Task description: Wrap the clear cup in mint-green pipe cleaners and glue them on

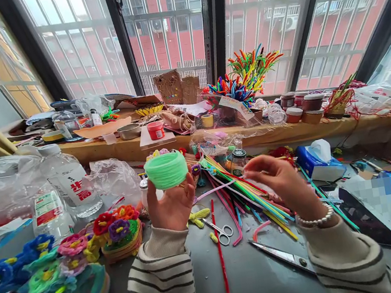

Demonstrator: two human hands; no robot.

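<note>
- Left hand (pixel 172 204) grips the green coil (pixel 166 170) from below, lifting it clear of the cluttered table (pixel 254 281).
- Right hand (pixel 278 180) pinches a pale pink pipe cleaner (pixel 217 191), fingers closed, feeding it toward the coil.

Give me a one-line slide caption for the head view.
Left hand holds up a green coil; right hand pinches a lilac pipe cleaner above scissors.

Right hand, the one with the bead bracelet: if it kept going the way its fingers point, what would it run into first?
The right hand points leftward, so it would probably first meet the green coiled ring held up by the left hand; depth between them is unclear.
</note>
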